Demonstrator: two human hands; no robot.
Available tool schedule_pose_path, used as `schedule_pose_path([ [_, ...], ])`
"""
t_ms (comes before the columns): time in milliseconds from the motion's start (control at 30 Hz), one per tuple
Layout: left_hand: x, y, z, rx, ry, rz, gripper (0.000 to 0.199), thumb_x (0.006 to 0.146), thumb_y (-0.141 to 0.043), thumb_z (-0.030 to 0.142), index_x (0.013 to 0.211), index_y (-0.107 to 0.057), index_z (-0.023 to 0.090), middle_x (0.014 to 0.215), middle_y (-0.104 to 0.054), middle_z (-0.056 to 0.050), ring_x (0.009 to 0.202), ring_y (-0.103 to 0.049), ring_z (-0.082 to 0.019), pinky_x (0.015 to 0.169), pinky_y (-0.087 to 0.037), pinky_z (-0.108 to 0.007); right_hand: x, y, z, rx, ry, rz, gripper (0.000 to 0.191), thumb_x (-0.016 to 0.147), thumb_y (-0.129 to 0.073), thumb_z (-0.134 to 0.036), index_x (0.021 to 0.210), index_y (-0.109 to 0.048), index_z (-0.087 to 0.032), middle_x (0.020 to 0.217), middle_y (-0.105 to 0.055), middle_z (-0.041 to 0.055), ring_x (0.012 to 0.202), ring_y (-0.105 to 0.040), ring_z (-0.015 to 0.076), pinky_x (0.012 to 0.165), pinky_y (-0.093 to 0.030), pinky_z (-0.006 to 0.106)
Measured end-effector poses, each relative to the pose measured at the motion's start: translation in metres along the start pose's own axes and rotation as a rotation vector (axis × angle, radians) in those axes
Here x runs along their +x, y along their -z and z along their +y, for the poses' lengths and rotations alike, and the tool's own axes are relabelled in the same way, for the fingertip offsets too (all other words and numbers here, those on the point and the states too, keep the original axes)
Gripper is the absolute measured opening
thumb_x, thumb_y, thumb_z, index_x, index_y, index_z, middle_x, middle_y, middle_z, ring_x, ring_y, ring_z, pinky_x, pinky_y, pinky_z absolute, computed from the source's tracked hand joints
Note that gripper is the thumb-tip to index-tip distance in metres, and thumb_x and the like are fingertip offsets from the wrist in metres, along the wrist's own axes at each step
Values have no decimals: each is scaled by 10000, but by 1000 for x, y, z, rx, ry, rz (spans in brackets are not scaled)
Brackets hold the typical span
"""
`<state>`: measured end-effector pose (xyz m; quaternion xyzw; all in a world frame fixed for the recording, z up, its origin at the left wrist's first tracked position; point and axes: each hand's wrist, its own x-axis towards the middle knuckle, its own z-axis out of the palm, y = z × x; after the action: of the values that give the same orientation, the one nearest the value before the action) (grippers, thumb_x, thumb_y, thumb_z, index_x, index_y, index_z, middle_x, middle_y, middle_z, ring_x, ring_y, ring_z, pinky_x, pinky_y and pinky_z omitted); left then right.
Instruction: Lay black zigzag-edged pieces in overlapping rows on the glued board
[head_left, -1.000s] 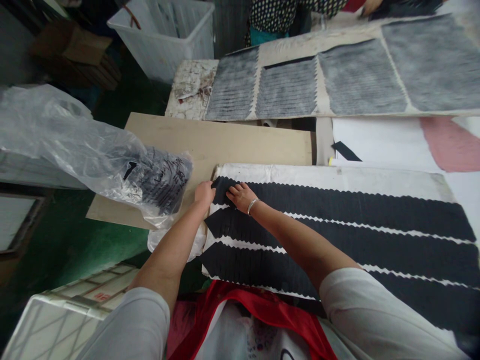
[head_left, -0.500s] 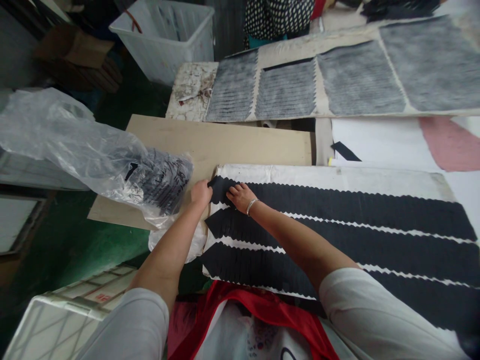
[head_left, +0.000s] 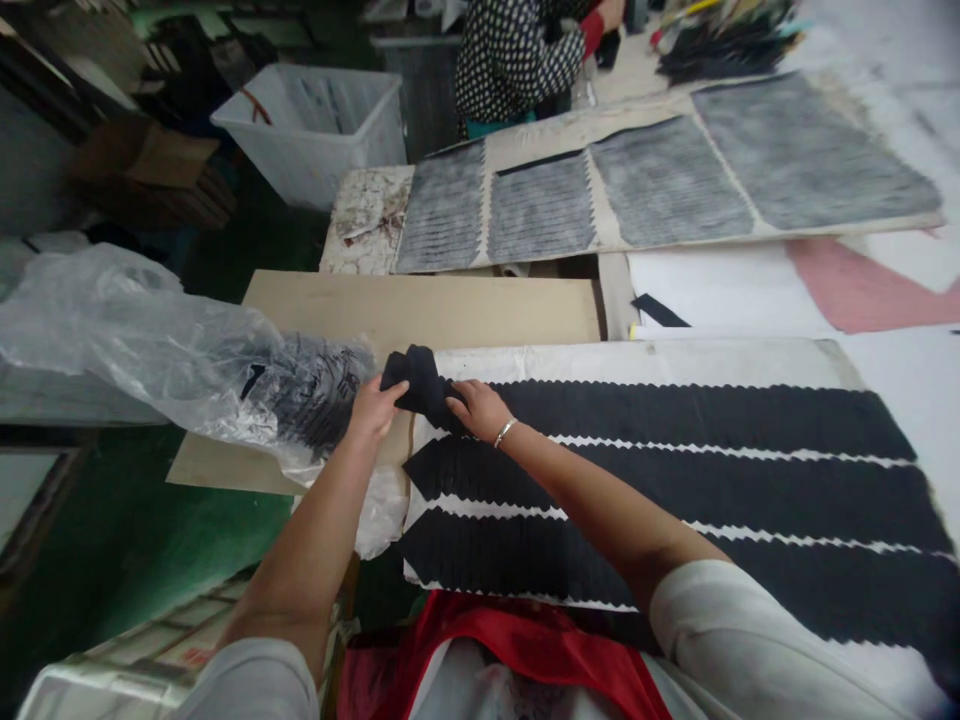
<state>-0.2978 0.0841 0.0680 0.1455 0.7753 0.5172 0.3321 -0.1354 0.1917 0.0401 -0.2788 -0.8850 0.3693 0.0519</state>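
Three long black strips with scalloped edges lie side by side on a white board. In the head view, my left hand [head_left: 373,405] pinches the lifted, crumpled left end of the far black strip [head_left: 675,408]. My right hand [head_left: 481,410], a bracelet at its wrist, grips the same strip just right of the raised part, fingers bent onto it. The middle strip [head_left: 525,470] and the near strip [head_left: 517,548] lie flat, their pointed ends at the board's left edge. The white board [head_left: 495,362] shows along the far side.
A clear plastic bag [head_left: 150,310] with dark pieces inside lies left on a tan board [head_left: 420,305]. Grey sheets [head_left: 667,180] cover the bench beyond. A white bin [head_left: 322,120] stands at far left. Across the bench, a person in a dotted sleeve [head_left: 517,60] is at work.
My left hand has moved left and lifted the far strip's end, which now bunches up off the board. My right hand's fingers have drawn in on the strip. The view has shifted slightly.
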Motion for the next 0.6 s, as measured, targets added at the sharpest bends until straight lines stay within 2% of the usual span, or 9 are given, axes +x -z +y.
schedule_pose_path([
  [67, -12, -26, 1, -209, 89, -129, 515, 546, -771, 356, 978, -628, 115, 844, -702, -88, 771, -660, -222, 689, -526, -335, -3, 7, 3, 448, -211, -20, 392, 892, -446, -465, 1063, -606, -151, 940, -662, 73, 841, -607, 163, 763, -465, 293],
  [133, -25, -53, 4, -303, 136, -232, 536, 505, -803, 325, 970, -629, 123, 843, -702, -84, 754, -664, -215, 677, -533, -327, -9, 15, 11, 846, -357, -22, 352, 810, -574, -473, 934, -619, -146, 777, -661, 28, 675, -608, 133, 641, -487, 260],
  [233, -47, -91, 13, -317, 165, -354, 520, 528, -806, 289, 996, -630, 145, 865, -704, -74, 768, -669, -208, 670, -545, -309, -28, 39, 28, 1180, -480, 21, 309, 673, -741, -372, 848, -615, -151, 698, -651, -3, 617, -603, 126, 615, -508, 258],
  [300, -61, -116, 18, -285, 181, -406, 493, 552, -801, 255, 1004, -633, 151, 880, -706, -71, 799, -671, -214, 672, -552, -301, -48, 62, 42, 1162, -515, 31, 320, 647, -770, -357, 847, -630, -150, 710, -652, -6, 646, -608, 137, 629, -518, 265],
  [333, -66, -130, 20, -262, 192, -411, 479, 556, -800, 237, 997, -635, 150, 864, -708, -67, 798, -673, -218, 664, -556, -301, -60, 75, 50, 1105, -509, 33, 325, 664, -763, -358, 884, -640, -152, 775, -666, 1, 698, -615, 146, 652, -522, 268],
  [400, -73, -159, 22, -224, 212, -462, 420, 585, -784, 207, 975, -640, 146, 835, -709, -62, 782, -676, -217, 650, -561, -299, -85, 102, 68, 1011, -534, 116, 310, 755, -695, -375, 969, -634, -160, 925, -660, 12, 805, -617, 165, 712, -525, 292],
  [500, -84, -215, 28, -155, 220, -593, 319, 643, -737, 159, 949, -646, 147, 819, -708, -58, 734, -678, -200, 618, -564, -290, -125, 143, 102, 962, -570, 235, 335, 877, -553, -369, 1129, -569, -148, 1129, -582, 54, 965, -585, 209, 809, -510, 381],
  [600, -105, -279, 42, -108, 196, -661, 279, 662, -713, 130, 932, -644, 135, 783, -705, -60, 669, -674, -192, 560, -559, -281, -166, 180, 140, 936, -586, 297, 342, 892, -532, -357, 1168, -543, -156, 1165, -559, 68, 989, -575, 205, 825, -503, 397],
])
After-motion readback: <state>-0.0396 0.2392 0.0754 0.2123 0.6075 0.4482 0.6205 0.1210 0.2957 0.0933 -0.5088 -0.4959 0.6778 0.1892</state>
